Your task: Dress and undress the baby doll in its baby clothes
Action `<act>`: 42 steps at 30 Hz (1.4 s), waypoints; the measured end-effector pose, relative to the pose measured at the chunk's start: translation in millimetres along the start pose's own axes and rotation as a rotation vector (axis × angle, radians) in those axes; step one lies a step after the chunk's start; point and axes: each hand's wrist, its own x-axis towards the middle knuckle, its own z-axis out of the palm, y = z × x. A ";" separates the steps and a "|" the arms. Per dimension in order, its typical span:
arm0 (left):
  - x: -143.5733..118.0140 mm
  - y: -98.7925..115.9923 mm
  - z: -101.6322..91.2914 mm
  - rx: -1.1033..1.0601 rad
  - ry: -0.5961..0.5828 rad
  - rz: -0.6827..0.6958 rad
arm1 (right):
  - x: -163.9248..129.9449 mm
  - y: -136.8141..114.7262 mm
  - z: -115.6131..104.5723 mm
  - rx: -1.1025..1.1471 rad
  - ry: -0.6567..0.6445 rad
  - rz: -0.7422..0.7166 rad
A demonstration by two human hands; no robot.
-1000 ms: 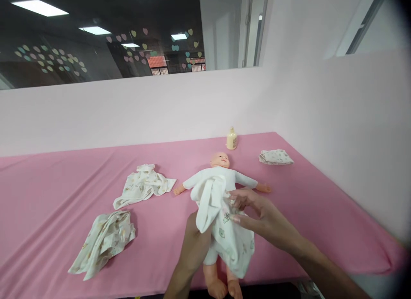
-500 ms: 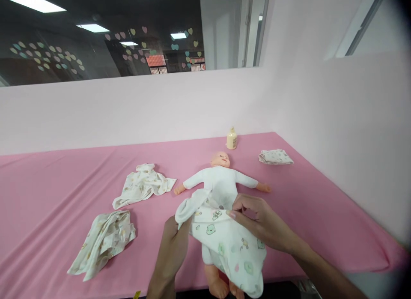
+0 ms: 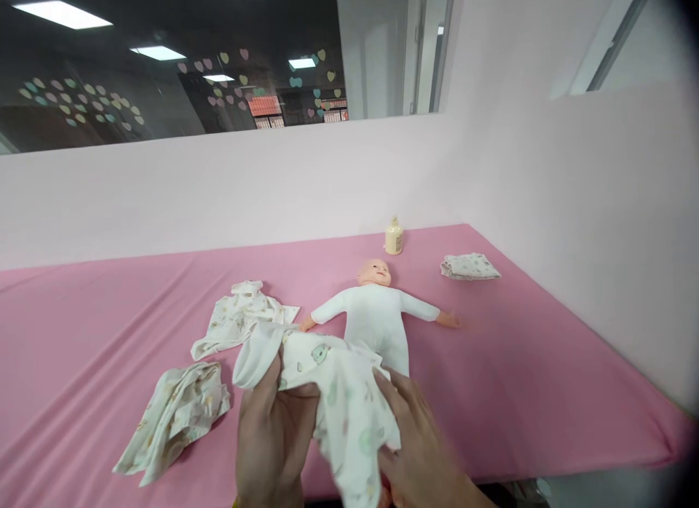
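A baby doll (image 3: 376, 309) in a white bodysuit lies on its back on the pink table cover (image 3: 540, 362), head toward the wall. In front of it I hold up a white printed baby garment (image 3: 328, 391) with small animal prints. My left hand (image 3: 271, 435) grips its left part, where a plain white fold sticks up. My right hand (image 3: 420, 450) grips its right side, low in the view. The garment hides the doll's legs.
Two crumpled printed cloths lie to the left, one (image 3: 243, 320) beside the doll's arm, one (image 3: 175, 413) nearer me. A cream bottle (image 3: 394, 236) stands by the back wall. A folded printed cloth (image 3: 470, 266) lies at the right, close to the side wall.
Both hands have pulled the printed garment off the doll's body, toward me and to the left. The doll's torso is now uncovered.
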 end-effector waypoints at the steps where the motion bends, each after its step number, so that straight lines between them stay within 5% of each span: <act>1: 0.2 -0.1 0.9 -0.035 -0.023 0.003 | 3.3 0.8 -0.2 0.054 -0.001 0.084; 8: 9.9 -5.9 -2.3 -0.123 -0.046 -0.050 | 33.2 -16.6 -16.2 0.515 -0.115 0.370; 11: 10.2 -15.2 -4.9 -0.021 -0.179 -0.157 | 44.4 -17.1 -11.0 0.605 -0.084 0.494; 14: 3.6 -25.7 -10.2 0.234 -0.343 -0.217 | 56.7 -9.7 -10.9 0.694 -0.038 0.606; 19: -17.3 -41.1 -19.9 0.897 -0.487 -0.094 | 79.2 -1.2 -21.1 0.631 0.056 0.621; 24: -17.9 -43.5 -18.9 1.139 -0.397 -0.022 | 100.1 -8.9 -25.5 0.459 0.036 0.525; 31: 14.4 -10.5 -36.5 1.294 -0.167 0.229 | 116.1 4.4 -38.1 0.157 0.044 0.357; 36: 33.5 20.9 -38.9 1.337 0.159 0.555 | 125.1 11.2 -55.4 0.003 -0.002 0.349; 39: 39.5 29.1 -34.2 1.288 0.328 0.638 | 128.7 10.2 -61.0 0.019 -0.032 0.358; 42: 42.9 21.1 -32.6 1.271 0.262 0.592 | 129.7 5.7 -59.6 0.061 -0.059 0.324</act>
